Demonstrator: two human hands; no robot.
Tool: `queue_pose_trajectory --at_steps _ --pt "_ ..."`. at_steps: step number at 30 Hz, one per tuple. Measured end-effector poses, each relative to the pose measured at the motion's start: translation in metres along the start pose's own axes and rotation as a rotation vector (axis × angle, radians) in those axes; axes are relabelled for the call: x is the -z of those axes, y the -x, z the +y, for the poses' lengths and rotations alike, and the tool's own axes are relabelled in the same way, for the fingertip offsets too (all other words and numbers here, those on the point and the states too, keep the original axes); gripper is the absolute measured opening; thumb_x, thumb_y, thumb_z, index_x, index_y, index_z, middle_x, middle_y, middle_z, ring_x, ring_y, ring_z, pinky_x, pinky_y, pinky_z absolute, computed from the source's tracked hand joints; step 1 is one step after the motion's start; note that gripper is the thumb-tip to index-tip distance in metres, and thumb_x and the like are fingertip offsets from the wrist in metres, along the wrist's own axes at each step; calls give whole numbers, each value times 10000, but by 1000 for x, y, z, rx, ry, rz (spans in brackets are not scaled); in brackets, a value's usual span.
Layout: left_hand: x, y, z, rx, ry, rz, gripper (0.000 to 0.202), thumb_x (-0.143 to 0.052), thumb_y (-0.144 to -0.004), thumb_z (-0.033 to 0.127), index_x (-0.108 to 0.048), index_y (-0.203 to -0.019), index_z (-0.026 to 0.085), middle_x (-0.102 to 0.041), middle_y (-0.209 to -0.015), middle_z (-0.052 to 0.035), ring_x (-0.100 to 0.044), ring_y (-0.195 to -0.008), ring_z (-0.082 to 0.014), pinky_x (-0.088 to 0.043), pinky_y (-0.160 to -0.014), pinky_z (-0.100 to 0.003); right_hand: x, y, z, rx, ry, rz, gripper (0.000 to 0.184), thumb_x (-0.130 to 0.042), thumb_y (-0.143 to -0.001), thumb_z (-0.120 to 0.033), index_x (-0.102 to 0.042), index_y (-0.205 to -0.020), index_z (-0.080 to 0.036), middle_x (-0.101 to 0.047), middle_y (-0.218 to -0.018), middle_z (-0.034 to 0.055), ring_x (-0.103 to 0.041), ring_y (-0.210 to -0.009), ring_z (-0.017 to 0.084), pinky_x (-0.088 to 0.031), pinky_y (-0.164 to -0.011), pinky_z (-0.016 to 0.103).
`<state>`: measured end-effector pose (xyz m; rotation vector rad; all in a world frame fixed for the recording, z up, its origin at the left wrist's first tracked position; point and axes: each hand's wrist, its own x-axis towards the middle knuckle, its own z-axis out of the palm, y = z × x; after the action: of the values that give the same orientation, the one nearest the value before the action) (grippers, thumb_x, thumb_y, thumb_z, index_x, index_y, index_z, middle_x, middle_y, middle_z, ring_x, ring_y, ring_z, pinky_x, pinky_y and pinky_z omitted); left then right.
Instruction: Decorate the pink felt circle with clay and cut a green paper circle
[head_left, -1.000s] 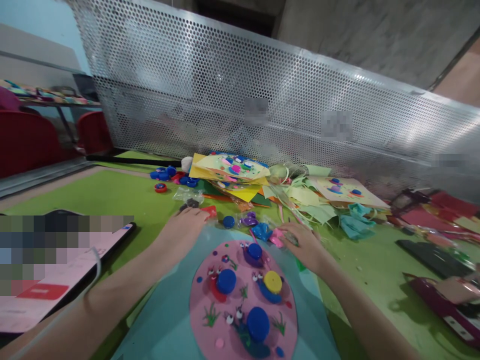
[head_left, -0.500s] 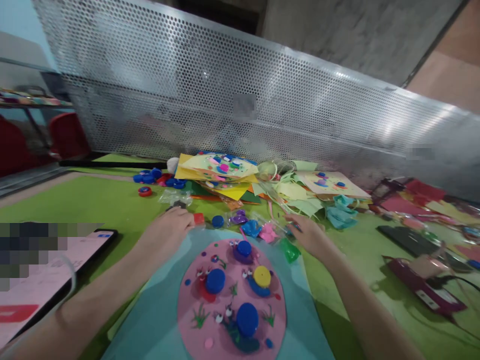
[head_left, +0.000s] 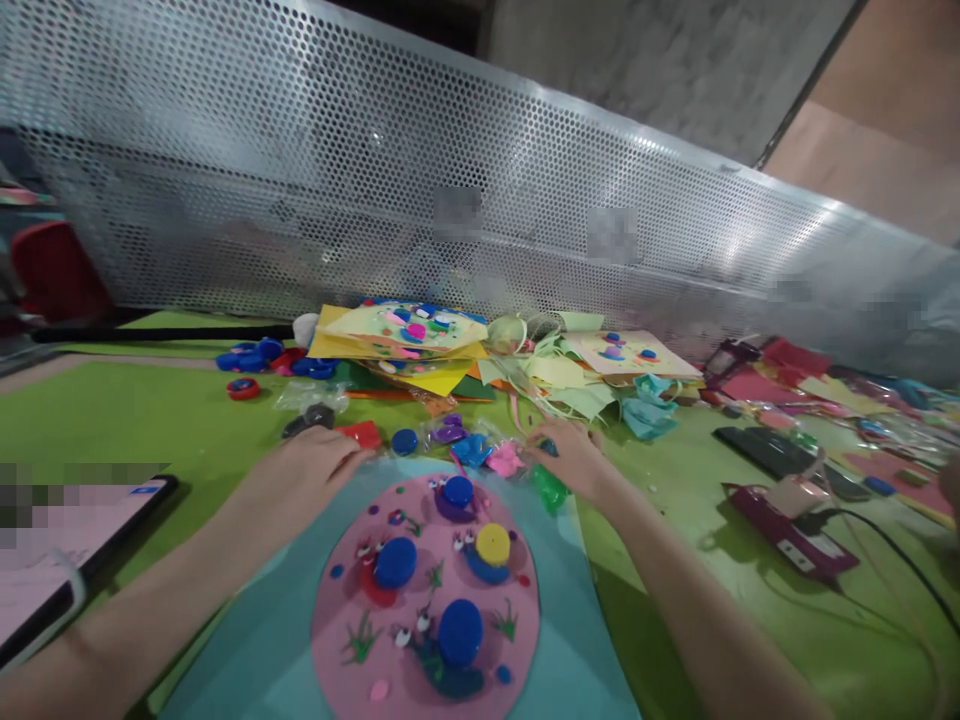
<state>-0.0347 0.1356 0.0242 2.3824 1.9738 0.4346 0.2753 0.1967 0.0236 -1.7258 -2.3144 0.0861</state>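
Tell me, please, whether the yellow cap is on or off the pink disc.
On: the yellow cap sits inside the outline of the pink disc, against a blue shape with eyes.

Dim indoor light, white glare on the perforated panel [head_left: 517, 180], slight overall blur

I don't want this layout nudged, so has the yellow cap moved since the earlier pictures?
No. Against the pink disc, the yellow cap keeps its place; both only slide left together as the view turns.
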Motion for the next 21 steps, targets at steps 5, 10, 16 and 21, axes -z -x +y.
queue_pose_trajectory --at_steps 5,10,16,21 --pt "5 3 7 -35 3 -14 362 -337 -911 312 -657 -909 144 -693 -947 -109 -591 -927 -249 -433 -856 -369 6 2 -2 -30 -42 -13 83 -571 -806 -240 -642 -780 -203 -688 -979 63 -588 -985 268 -385 -812 382" --pt "9 4 11 -20 13 -35 365 -336 -918 300 -660 -905 133 -691 -934 -119 -597 -915 -263 -438 -835 -386 8 2 7 -68 -65 -8 153 -552 -810 -200 -614 -947 -224 -693 -1058 67 -610 -994 257 -395 -812 393" --pt "10 5 14 -30 36 -55 385 -338 -921 314 -666 -904 113 -686 -925 -137 -600 -909 -273 -431 -831 -400 27 5 23 -103 -62 -53 114 -528 -814 -234 -592 -727 -199 -704 -826 69 -645 -781 221 -439 -691 320" --pt "9 6 13 -36 42 -48 383 -337 -918 307 -660 -908 102 -682 -921 -143 -596 -893 -274 -429 -822 -404 26 16 17 -8 -130 -216 215 -615 -750 -386 -558 -643 -208 -637 -611 2 -608 -588 170 -436 -527 248"
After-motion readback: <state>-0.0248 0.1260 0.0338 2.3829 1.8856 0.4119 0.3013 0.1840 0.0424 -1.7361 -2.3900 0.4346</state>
